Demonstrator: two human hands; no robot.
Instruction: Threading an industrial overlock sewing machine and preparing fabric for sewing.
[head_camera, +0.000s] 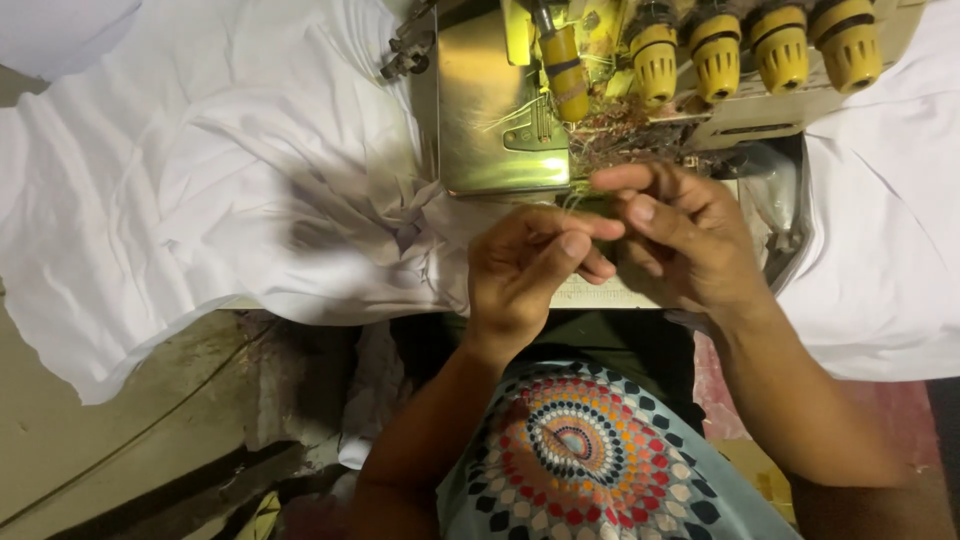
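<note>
Closest to me, my patterned top (575, 450) with its ring of coloured dots fills the bottom of the view, and both forearms rise out of it. My left hand (525, 265) is up in front of me, thumb and fingertips pinched together, and my right hand (680, 235) is right beside it, fingers curled in and meeting the left at the tips. Between them I can just make out a fine thread (572, 203), too thin to say which hand truly has hold of it. Just past my knuckles sits the sewing machine (600, 90): its shiny metal plate (490, 110) is to the left, and a tangle of lint and thread scraps (625, 135) lies directly above my fingers. Further back, a row of yellow tension knobs (750, 45) lines the top. White fabric (200, 170) spreads in folds across the table on the left, with more of it on the far right.
</note>
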